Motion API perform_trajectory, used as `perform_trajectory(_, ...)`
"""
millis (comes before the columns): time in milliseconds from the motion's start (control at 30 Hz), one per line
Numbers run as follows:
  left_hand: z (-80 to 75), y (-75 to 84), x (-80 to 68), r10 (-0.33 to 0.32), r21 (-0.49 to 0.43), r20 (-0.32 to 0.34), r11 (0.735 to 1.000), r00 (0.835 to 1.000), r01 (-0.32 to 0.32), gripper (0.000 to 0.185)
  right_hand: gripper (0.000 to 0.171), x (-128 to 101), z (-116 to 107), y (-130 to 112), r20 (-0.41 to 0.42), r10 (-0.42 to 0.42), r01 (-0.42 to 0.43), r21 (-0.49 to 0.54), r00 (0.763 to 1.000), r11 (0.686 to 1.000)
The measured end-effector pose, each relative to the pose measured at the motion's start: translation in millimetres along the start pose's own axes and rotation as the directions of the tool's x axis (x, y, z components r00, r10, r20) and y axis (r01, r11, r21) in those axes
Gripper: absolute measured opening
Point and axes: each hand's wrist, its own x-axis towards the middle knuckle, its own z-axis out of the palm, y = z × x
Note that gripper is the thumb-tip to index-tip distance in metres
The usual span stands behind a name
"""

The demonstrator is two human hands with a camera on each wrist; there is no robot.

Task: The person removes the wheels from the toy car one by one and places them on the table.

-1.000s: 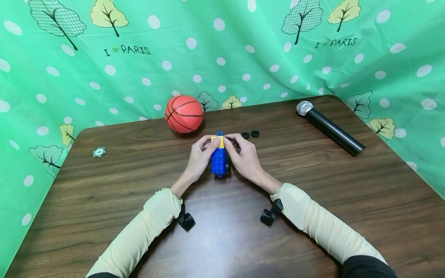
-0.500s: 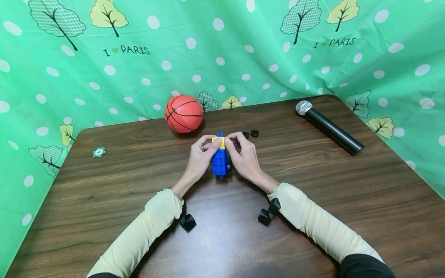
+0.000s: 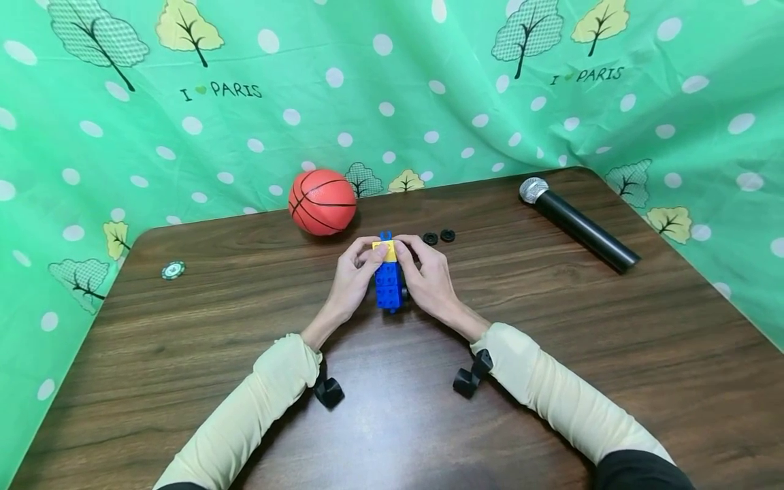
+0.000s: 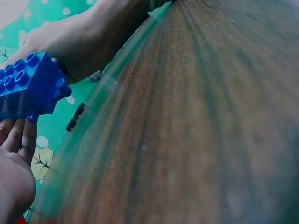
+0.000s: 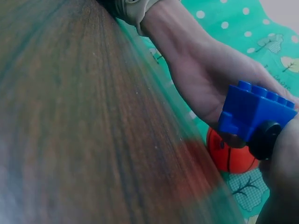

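Observation:
Between both hands, above the table, is a toy vehicle of blue building blocks (image 3: 388,286) with a yellow block (image 3: 385,252) at its far end. My left hand (image 3: 354,275) grips it from the left, thumb on the yellow block. From the right, my right hand (image 3: 429,275) holds the same end, its thumb also against the yellow block. A black wheel (image 5: 265,140) sits on the vehicle's right side in the right wrist view. Studs and a small knob show on the blue block (image 4: 35,84) in the left wrist view. Fingers hide parts of the far end.
Two loose black wheels (image 3: 439,237) lie just beyond the right hand. A red toy basketball (image 3: 322,203) stands at the back, a microphone (image 3: 578,224) lies at the right, and a poker chip (image 3: 173,270) lies at the left. A green curtain (image 3: 392,88) hangs behind the table (image 3: 214,327).
The toy vehicle's near end has swung slightly to the right. Both hands keep their hold in almost the same place.

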Motion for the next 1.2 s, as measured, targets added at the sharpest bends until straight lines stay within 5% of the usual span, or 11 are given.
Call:
perform_trajectory(467, 1.4, 2.5, -1.2, -0.046, 0.061, -0.048, 0.997, 0.998, 0.049, 0.025, 0.017, -0.4, 5.6, -5.8, -0.136, -0.042, 0.033, -0.067, 0.990, 0.997)
perform_trajectory(1200, 8.0, 4.3, -1.3, -0.083, 0.014, -0.068, 0.996, 0.994, 0.084, 0.022, 0.013, 3.3, 3.9, -2.2, -0.122, -0.162, 0.137, -0.196, 0.979, 0.971)
